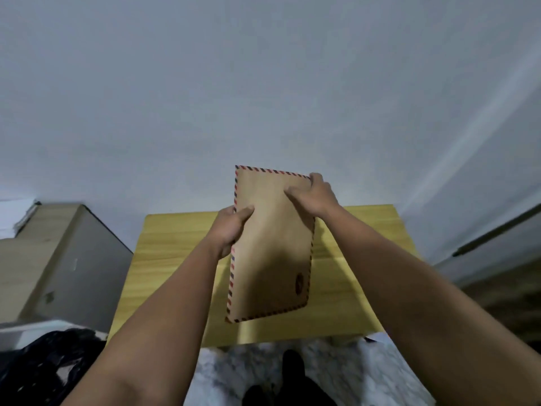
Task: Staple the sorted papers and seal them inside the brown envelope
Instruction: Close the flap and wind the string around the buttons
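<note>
A brown envelope (272, 247) with a red-and-blue striped border is held upright and tilted above the yellow wooden table (175, 259). My left hand (231, 227) grips its left edge about halfway up, thumb on the front. My right hand (314, 194) holds the top right corner, fingers pressed on the front near the top edge. A dark round mark sits near the envelope's lower right corner. No papers or stapler are visible; whatever is inside the envelope is hidden.
A grey-and-wood cabinet (67, 259) stands left of the table. Dark cloth (44, 367) lies at the lower left. A pale patterned rug (322, 373) covers the floor below the table's near edge. A white wall rises behind.
</note>
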`<action>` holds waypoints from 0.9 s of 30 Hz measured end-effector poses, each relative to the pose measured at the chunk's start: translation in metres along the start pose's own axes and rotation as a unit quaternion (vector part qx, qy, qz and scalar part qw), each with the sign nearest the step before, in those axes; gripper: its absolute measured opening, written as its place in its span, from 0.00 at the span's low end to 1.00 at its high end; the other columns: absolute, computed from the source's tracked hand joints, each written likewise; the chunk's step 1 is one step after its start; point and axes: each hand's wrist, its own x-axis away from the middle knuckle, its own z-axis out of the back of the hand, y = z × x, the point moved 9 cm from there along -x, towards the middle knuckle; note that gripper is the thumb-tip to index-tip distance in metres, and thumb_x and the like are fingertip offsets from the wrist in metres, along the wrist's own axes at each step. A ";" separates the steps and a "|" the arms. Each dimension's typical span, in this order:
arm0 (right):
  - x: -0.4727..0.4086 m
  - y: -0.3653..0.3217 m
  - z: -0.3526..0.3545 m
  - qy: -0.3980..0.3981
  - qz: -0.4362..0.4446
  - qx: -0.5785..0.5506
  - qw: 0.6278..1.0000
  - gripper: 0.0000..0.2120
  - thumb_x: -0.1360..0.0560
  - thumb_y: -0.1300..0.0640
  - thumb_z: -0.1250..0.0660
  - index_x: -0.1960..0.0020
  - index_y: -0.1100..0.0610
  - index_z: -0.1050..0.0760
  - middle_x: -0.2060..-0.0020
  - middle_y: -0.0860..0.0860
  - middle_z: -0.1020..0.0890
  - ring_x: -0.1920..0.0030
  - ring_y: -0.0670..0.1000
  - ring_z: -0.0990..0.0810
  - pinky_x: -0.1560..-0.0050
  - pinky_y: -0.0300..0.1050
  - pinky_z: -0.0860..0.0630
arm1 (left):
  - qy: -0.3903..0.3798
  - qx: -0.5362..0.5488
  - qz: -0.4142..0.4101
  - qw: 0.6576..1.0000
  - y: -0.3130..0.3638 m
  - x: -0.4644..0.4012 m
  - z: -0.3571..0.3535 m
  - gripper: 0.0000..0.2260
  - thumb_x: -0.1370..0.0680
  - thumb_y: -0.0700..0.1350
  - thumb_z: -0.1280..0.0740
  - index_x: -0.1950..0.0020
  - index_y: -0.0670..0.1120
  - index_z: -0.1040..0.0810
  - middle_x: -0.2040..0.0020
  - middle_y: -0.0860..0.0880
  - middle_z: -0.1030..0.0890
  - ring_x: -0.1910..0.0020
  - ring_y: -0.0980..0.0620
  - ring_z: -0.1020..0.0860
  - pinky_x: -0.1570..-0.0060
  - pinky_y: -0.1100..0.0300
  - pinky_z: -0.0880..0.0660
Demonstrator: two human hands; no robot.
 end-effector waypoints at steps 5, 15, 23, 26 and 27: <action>0.020 0.138 -0.042 -0.121 -0.165 -0.177 0.963 0.50 0.32 0.40 0.21 0.19 0.53 0.43 0.29 0.53 0.28 0.33 0.60 0.25 0.39 0.58 0.27 | 0.001 0.065 0.064 0.996 -0.048 -0.010 -0.009 0.12 0.18 0.45 0.31 0.39 0.39 0.20 0.46 0.40 0.13 0.50 0.42 0.13 0.52 0.52 0.17; -0.006 0.217 -0.110 -0.045 -0.165 -0.120 0.978 0.27 0.26 0.61 0.30 0.28 0.51 0.29 0.38 0.51 0.19 0.39 0.55 0.20 0.40 0.50 0.21 | 0.104 -0.245 0.084 0.960 -0.149 -0.071 0.003 0.39 0.22 0.51 0.28 0.17 0.47 0.44 0.28 0.41 0.24 0.30 0.40 0.24 0.28 0.48 0.29; -0.036 0.217 -0.149 -0.052 -0.088 0.018 0.995 0.32 0.27 0.56 0.30 0.24 0.47 0.31 0.35 0.56 0.27 0.36 0.59 0.25 0.36 0.51 0.24 | -0.014 -0.492 0.046 0.869 -0.206 -0.062 -0.027 0.33 0.20 0.58 0.32 0.17 0.56 0.41 0.16 0.48 0.44 0.19 0.39 0.46 0.25 0.41 0.34; -0.047 0.218 -0.149 -0.035 -0.077 -0.001 0.996 0.31 0.27 0.57 0.29 0.25 0.50 0.29 0.35 0.55 0.27 0.36 0.57 0.24 0.35 0.50 0.24 | -0.010 -0.490 0.029 0.871 -0.202 -0.069 -0.033 0.32 0.21 0.58 0.31 0.19 0.57 0.37 0.16 0.48 0.43 0.18 0.42 0.47 0.25 0.41 0.35; -0.049 0.218 -0.148 -0.038 -0.078 0.000 0.996 0.30 0.27 0.57 0.29 0.25 0.50 0.29 0.35 0.56 0.27 0.37 0.58 0.24 0.35 0.50 0.25 | -0.014 -0.497 0.026 0.867 -0.203 -0.071 -0.034 0.32 0.21 0.58 0.31 0.19 0.57 0.37 0.16 0.48 0.43 0.18 0.43 0.47 0.25 0.40 0.35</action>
